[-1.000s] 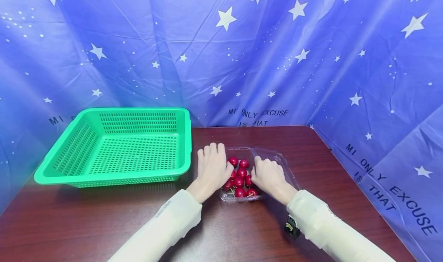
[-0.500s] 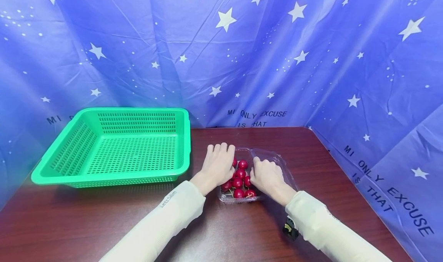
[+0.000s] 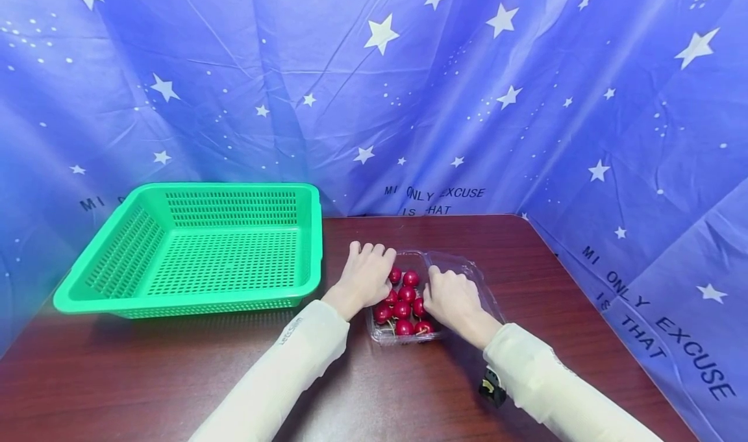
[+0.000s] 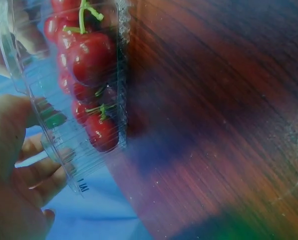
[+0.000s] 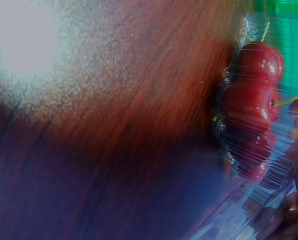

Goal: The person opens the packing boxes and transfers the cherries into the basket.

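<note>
Grips the left side of a clear plastic container [image 3: 397,340] with the left hand [image 3: 365,276], partly closed, with thumb and fingers bent about the rim. Grips the opposite side with the right hand [image 3: 458,302], drawn in almost to a fist in the head view and showing a few bent fingers behind the plastic in the right wrist view; cannot tell exactly where each fingertip presses. Has glossy red cherries [image 3: 401,309] inside the container, bunched between both hands, some with green stems. Works on a dark reddish-brown table [image 3: 146,370], with a clear flap [image 3: 480,285] spread out beside the container, partly under the right hand. Has a green basket [image 3: 187,302], pierced all over with slots, to the left, apart from the container. Wears pale sleeves [image 3: 274,377] on both arms and a small black item [image 3: 492,387] at the right wrist. Faces a blue backdrop [image 3: 327,59] printed with white stars and black lettering.
</note>
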A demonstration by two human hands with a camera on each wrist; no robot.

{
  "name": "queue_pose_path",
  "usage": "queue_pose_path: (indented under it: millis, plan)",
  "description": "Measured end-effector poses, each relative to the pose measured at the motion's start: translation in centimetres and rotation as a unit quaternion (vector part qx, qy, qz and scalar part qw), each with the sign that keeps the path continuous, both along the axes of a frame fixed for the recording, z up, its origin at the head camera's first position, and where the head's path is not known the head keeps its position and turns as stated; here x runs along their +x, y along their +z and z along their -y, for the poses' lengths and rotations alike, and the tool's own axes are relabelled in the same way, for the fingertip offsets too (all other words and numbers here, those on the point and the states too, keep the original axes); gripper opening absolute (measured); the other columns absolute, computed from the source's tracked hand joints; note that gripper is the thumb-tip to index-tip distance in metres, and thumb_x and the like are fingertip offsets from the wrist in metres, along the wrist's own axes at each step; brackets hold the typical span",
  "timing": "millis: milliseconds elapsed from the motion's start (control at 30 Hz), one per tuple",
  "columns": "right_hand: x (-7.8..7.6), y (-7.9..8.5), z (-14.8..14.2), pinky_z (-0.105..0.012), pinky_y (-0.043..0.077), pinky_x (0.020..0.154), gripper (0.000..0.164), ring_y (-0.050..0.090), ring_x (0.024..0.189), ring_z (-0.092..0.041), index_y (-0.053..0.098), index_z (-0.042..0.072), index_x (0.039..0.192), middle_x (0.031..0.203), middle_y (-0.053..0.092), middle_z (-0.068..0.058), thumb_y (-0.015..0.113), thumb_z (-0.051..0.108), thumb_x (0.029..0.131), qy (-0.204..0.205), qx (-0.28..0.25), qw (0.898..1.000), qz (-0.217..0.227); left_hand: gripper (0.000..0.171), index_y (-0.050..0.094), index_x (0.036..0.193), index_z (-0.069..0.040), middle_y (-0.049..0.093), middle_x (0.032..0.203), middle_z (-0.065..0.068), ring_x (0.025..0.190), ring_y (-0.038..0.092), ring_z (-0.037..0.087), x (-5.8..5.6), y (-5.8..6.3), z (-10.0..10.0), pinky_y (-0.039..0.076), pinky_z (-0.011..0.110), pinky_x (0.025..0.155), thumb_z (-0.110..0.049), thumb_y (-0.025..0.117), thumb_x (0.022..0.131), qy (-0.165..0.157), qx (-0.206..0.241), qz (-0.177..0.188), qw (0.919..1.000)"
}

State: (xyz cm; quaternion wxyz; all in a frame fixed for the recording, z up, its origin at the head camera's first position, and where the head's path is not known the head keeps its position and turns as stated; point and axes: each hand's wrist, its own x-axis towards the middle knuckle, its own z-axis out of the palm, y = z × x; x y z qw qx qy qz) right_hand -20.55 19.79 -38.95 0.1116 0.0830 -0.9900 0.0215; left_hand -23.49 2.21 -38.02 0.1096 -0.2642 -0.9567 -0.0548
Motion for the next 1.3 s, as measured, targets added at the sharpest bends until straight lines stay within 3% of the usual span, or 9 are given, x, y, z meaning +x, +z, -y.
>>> queue_pose_path:
  millis: [133,433,667,1300]
  plan:
    - [0.0,-0.1,-0.1,-0.055,0.052,0.047,0.019,0.066,0.063,-0.047,0.057,-0.001,0.082,0.074,0.070,-0.029,0.061,0.018,0.082,0.001,-0.001,1.000,-0.005,0.030,0.060,0.103,-0.009,0.068,0.096,0.007,0.092,0.060,0.026,-0.1,-0.1,0.0,0.037,0.045,0.086,-0.024,0.069,0.077,-0.012,-0.003,-0.008,0.9999]
    - [-0.1,-0.3,0.0,-0.055,0.053,0.048,0.020,0.066,0.063,-0.047,0.057,-0.001,0.082,0.074,0.070,-0.028,0.061,0.019,0.081,0.002,0.001,1.000,-0.007,0.037,0.066,0.113,-0.012,0.070,0.109,0.005,0.100,0.059,0.023,-0.1,-0.6,0.1,0.035,0.049,0.097,-0.023,0.068,0.078,-0.025,-0.056,0.007,0.9981]
    - [0.0,-0.2,-0.1,-0.055,0.052,0.048,0.019,0.066,0.064,-0.046,0.057,-0.001,0.082,0.074,0.071,-0.028,0.060,0.018,0.082,-0.002,0.000,1.000,-0.003,0.027,0.071,0.105,-0.015,0.072,0.106,0.003,0.099,0.061,0.022,0.0,-0.9,0.0,0.034,0.049,0.098,-0.019,0.067,0.079,-0.031,-0.054,0.006,0.9980]
    - [0.1,-0.1,0.0,-0.055,0.053,0.047,0.018,0.066,0.063,-0.046,0.056,0.000,0.081,0.073,0.070,-0.029,0.060,0.018,0.081,-0.001,-0.003,1.000,-0.003,0.021,0.070,0.099,-0.016,0.075,0.101,0.002,0.097,0.058,0.022,0.0,-1.5,-0.7,0.034,0.047,0.093,-0.020,0.073,0.079,-0.012,-0.061,0.019,0.9979]
